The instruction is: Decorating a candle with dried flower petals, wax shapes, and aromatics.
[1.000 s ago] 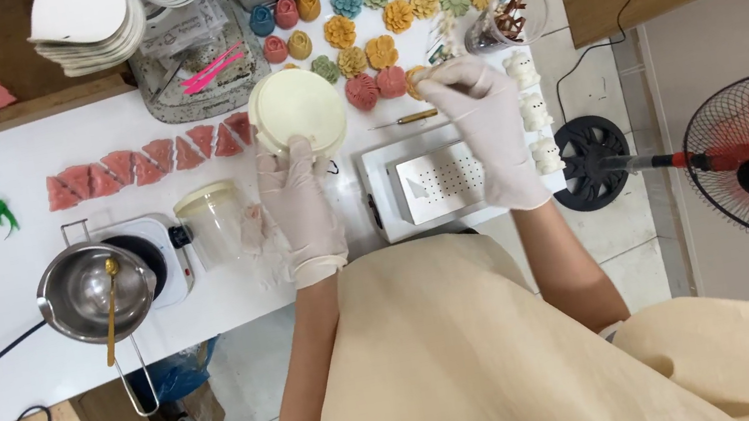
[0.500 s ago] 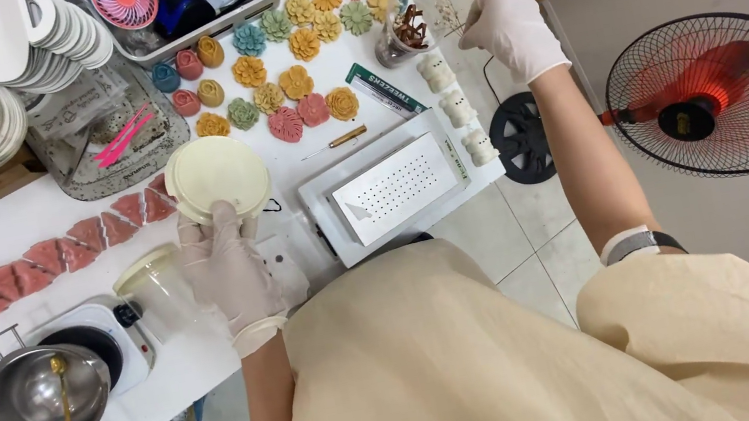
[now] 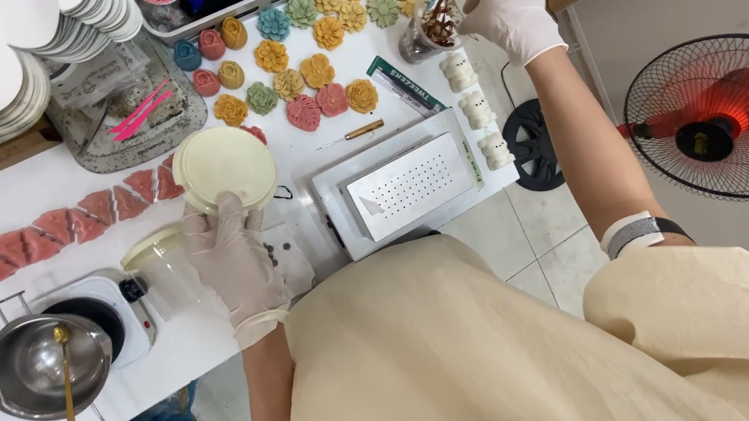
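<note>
— Looking down from your head camera, what have your hands got?

— Your left hand (image 3: 235, 254) has its grip closed on the edge of a round cream lid (image 3: 225, 167), fingers wrapped over the near rim, holding it tilted just above a clear plastic cup (image 3: 163, 266) that stands open on the white desk (image 3: 18, 199). Your right hand (image 3: 513, 10) is stretched out to the far right, its fingertips pinched at the rim of a small glass jar (image 3: 435, 28) of dark brown bits; I cannot tell whether it has picked any out.

— And how far along does the work look?

— A good way, I'd judge. Many flower-shaped pieces (image 3: 314, 33) in pink, yellow, green and blue already lie in rows at the back, a line of pink wedges (image 3: 77, 218) lies to the left, and three small white bear figures (image 3: 476, 109) stand beside the perforated white tray (image 3: 411, 184).

— What seems left?

— The cup is still uncovered, the tray holds almost nothing, and the steel pot (image 3: 41, 366) with its spoon sits next to the little hotplate (image 3: 103, 312).
</note>
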